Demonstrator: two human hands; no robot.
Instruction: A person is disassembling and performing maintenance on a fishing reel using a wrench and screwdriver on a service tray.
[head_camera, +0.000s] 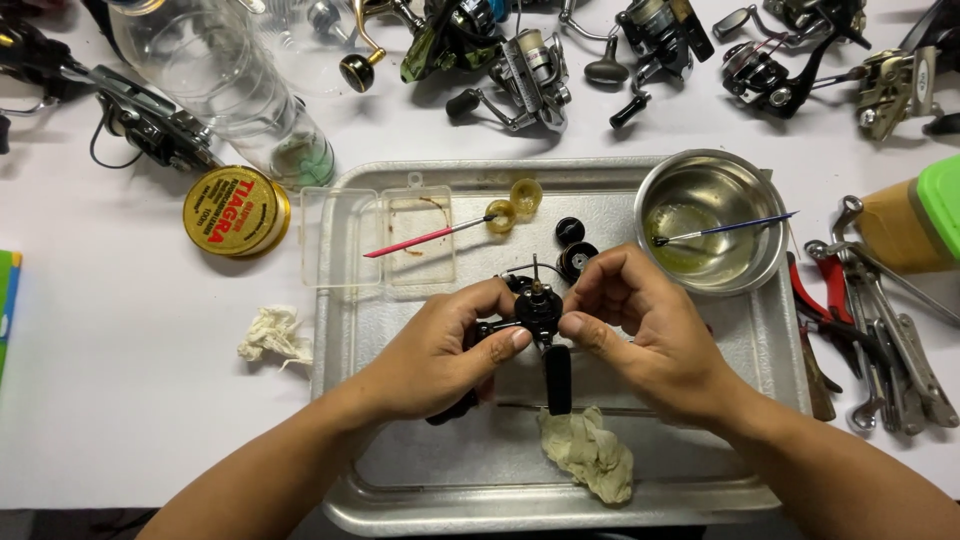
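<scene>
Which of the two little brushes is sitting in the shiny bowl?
The blue-handled brush. It leans in the steel bowl, tip in the liquid. The pink-handled brush lies across the clear plastic box instead.

One metal tray (400, 500), one steel bowl (762, 262), two brushes (425, 238) (730, 229), two rags (588, 452) (272, 335), one round tin (235, 211).

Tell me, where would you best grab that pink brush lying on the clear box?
Pinch the pink brush at mid-handle, coming from above. It lies nearly flat across the clear box, its handle bare and free on both sides, while its bristle end rests at a yellowish cup and looks greasy, so that end is best avoided.
</scene>
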